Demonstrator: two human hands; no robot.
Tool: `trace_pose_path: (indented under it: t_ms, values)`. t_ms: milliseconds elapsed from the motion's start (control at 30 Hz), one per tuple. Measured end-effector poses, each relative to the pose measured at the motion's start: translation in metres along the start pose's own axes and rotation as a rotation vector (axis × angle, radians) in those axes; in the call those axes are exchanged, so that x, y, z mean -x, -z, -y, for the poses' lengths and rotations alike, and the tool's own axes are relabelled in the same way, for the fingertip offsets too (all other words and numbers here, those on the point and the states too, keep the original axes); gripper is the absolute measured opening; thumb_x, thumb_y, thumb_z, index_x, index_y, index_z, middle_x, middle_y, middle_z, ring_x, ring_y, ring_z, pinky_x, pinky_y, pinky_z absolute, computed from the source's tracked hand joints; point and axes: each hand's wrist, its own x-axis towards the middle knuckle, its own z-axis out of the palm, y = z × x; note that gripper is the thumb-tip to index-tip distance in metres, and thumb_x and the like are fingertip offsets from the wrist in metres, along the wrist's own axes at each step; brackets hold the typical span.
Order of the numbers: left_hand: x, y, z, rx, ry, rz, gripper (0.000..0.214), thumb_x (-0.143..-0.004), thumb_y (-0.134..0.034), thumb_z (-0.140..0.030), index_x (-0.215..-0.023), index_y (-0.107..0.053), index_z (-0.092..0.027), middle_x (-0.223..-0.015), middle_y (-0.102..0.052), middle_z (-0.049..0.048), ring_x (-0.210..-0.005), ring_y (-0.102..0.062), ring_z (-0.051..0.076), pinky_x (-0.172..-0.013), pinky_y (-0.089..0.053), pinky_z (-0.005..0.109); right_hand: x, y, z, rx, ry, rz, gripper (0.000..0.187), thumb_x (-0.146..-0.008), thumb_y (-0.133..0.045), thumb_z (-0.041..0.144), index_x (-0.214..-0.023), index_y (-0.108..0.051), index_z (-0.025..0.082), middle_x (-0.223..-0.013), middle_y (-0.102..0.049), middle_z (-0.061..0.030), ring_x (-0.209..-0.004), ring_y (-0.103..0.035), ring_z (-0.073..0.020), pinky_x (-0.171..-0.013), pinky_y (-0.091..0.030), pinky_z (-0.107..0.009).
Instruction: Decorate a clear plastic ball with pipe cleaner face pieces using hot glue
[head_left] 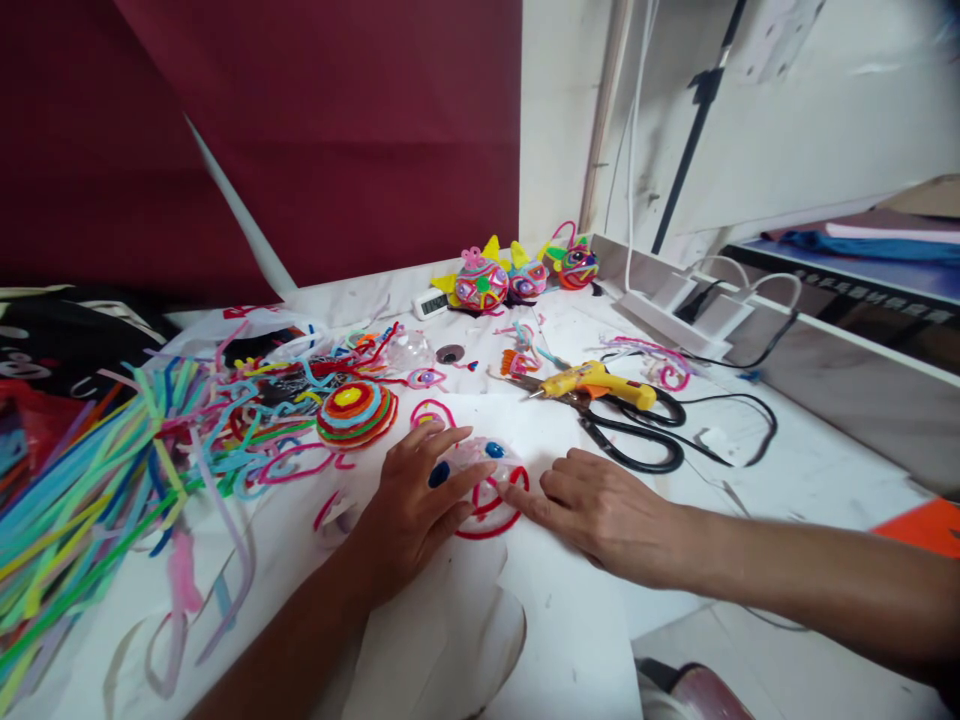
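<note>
On the white paper sits a clear plastic ball (501, 468) with blue patches and a red pipe cleaner (499, 532) looped along its near side. My left hand (421, 490) reaches over it from the left, its fingers and thumb holding the ball's side. From the right, my right hand (596, 508) touches the red pipe cleaner with a stretched index finger. Its other fingers are curled in and hold nothing that I can see; the thumb is mostly hidden. Just behind my left hand lies a pink pipe-cleaner loop (433, 405).
Many coloured pipe cleaners (90, 500) spread over the left, beside a striped dome (357, 413). A yellow glue gun (600, 383) lies across black-handled scissors (637, 440) at the right. Decorated balls (481, 283) stand at the back near a power strip (675, 322).
</note>
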Motion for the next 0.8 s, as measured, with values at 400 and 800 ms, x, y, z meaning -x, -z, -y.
trace_pose_path:
  t_ms: [400, 800]
  values:
    - [-0.0015, 0.0008, -0.0015, -0.004, 0.0, -0.021, 0.046, -0.09, -0.054, -0.015, -0.133, -0.051, -0.029, -0.143, -0.04, 0.0119, -0.135, -0.033, 0.033, -0.106, -0.031, 0.057, -0.0004, -0.0022, 0.0001, -0.018, -0.015, -0.006, 0.04, -0.096, -0.037, 0.01, -0.135, -0.044, 0.007, -0.08, -0.061, -0.0065, -0.069, -0.054, -0.019, -0.064, -0.039, -0.034]
    - [-0.0013, 0.0016, -0.0047, -0.004, 0.014, 0.001, 0.042, -0.089, -0.053, -0.014, -0.129, -0.052, -0.027, -0.141, -0.041, 0.0119, -0.134, -0.034, 0.031, -0.107, -0.032, 0.056, -0.0009, -0.0043, 0.0006, -0.005, -0.008, 0.007, 0.038, -0.098, -0.035, 0.011, -0.134, -0.045, 0.007, -0.081, -0.06, -0.0068, -0.07, -0.053, -0.0204, -0.064, -0.038, -0.036]
